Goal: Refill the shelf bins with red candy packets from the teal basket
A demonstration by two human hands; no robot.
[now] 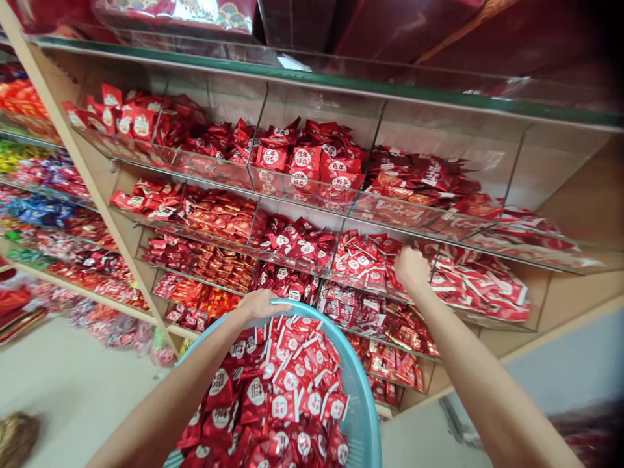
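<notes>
A light blue plastic basket (369, 403) is in front of me, filled with small red candy packets (295, 354) that carry white printed labels. At its far rim, the fingers of my left hand (260, 304) are closed over the edge. My right hand (412, 268) reaches to a middle shelf, closed, at the border between two compartments. Red-and-white packets (358, 257) lie just left of it, and more packets (480, 283) fill the compartment on its right. Whatever the right fingers hold is hidden from view.
Glass shelves with clear dividers and front lips rise before me, holding several heaps of red packets (305, 162). Dark red boxes (404, 32) stand on the top glass shelf. A wooden upright (92, 175) separates another shelf unit at left, with colourful packets (41, 211).
</notes>
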